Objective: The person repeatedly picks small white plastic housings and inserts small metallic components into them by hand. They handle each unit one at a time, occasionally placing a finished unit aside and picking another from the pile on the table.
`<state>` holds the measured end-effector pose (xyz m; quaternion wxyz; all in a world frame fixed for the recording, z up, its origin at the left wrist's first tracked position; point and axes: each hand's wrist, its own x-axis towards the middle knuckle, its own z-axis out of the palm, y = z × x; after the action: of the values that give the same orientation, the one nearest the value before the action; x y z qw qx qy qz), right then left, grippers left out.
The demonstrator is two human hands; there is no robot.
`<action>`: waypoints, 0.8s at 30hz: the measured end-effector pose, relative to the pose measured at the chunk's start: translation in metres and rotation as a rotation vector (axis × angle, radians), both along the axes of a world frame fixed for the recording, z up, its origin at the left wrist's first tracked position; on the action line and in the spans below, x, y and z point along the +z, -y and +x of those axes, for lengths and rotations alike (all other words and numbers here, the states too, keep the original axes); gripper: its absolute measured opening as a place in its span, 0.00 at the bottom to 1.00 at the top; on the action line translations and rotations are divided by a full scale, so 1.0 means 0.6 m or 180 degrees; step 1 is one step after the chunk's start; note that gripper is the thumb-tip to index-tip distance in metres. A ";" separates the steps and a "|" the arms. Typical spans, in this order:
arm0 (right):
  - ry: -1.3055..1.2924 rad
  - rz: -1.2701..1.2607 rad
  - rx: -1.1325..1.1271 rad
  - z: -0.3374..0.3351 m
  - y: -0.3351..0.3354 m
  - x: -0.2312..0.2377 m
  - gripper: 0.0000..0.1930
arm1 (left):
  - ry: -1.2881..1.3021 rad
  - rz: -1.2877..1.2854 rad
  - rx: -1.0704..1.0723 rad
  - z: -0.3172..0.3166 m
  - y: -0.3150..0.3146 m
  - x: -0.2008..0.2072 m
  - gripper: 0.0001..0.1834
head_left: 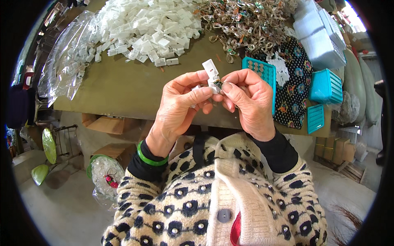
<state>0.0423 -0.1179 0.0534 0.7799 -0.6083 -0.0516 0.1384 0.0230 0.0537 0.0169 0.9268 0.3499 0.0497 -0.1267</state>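
Note:
Over the near part of the table, both my hands meet at one small piece. My left hand (180, 96) is closed around a white plastic case (210, 67), whose flap stands up above the fingers; another bit of white plastic shows in its palm. Thumb and forefinger of my right hand (250, 100) pinch a small dark circuit board (218, 83) at the case's open side. Whether the board sits inside the case or just against it, I cannot tell. Beyond my hands lie a heap of white plastic cases (152, 26) and a tangle of clear wires with small boards (246, 24).
A teal tray (269, 74) with round metal cells stands right of my right hand, on a dark patterned cloth (297, 90). Stacked teal trays (326, 86) and white trays (320, 37) are farther right. A clear plastic bag (67, 61) lies left; cardboard boxes (107, 124) sit below the table.

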 end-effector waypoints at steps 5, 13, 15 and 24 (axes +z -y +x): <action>-0.0165 0.0335 -0.0039 -0.002 0.017 -0.004 0.04 | -0.0004 -0.0096 -0.0024 0.003 0.007 -0.010 0.15; -0.0457 0.0356 0.0125 -0.006 0.030 -0.001 0.04 | 0.0154 -0.0217 0.0079 -0.001 0.025 -0.017 0.14; -0.0319 -0.0084 0.0126 -0.010 0.032 0.002 0.04 | 0.0288 -0.0178 0.0232 -0.004 0.033 -0.017 0.14; 0.1790 -0.1583 -0.0301 -0.020 0.027 -0.010 0.08 | 0.0370 0.0196 0.0580 -0.006 0.053 -0.013 0.10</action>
<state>0.0302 -0.1340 0.0473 0.5694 -0.7949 -0.2003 -0.0618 0.0191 0.0216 0.0091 0.9247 0.3789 0.0314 -0.0199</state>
